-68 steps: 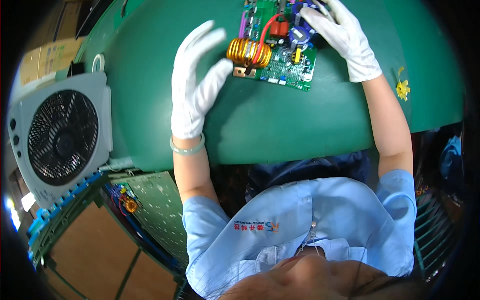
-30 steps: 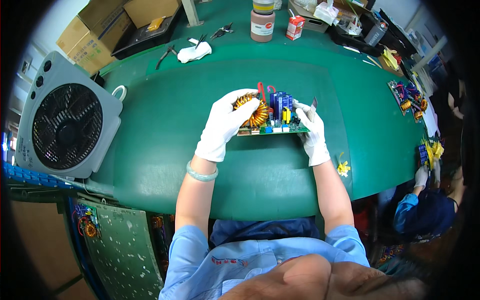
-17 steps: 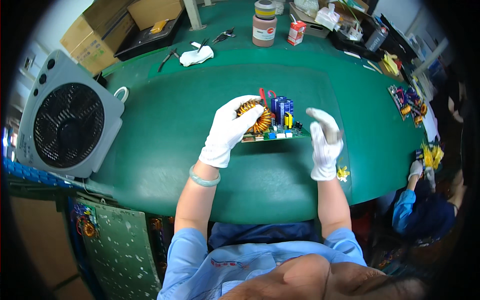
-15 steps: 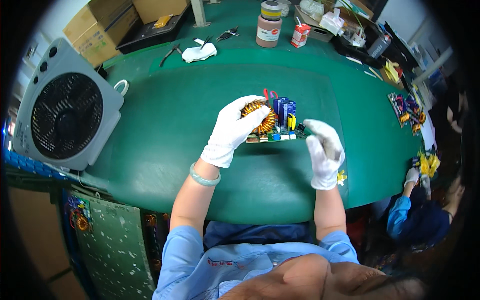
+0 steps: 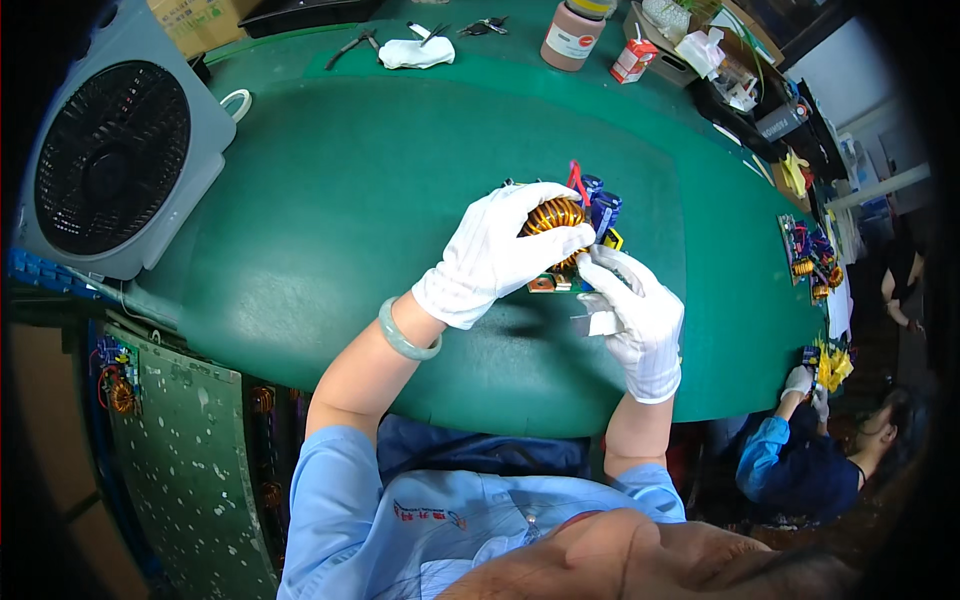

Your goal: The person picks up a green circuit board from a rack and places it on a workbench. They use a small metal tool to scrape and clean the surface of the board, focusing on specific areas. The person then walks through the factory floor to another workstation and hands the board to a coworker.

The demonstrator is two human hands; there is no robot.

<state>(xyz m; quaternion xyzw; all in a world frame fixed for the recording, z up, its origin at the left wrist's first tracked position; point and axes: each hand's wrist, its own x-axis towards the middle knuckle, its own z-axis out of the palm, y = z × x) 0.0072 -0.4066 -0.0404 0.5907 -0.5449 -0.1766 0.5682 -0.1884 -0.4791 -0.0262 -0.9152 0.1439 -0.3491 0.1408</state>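
My left hand, in a white glove, grips a copper-wound ring coil on a green circuit board. Its fingers lie over the coil's far side, with the thumb across the front. Blue capacitors and a red wire loop rise behind the coil. Also gloved, my right hand has its fingertips pinched at the coil's lower right, close to my left thumb. A small pale, flat shape shows by its curled fingers; its kind is unclear. Both hands cover much of the board, which is tilted above the table.
A grey box fan stands at the left of the green table. Pliers, a white cloth, a jar and a drink carton sit along the back. Another board and a co-worker are at right.
My right hand has come in left to the coil and its fingers have closed. The board has turned in my left hand, which keeps its grip. The whole view has shifted.
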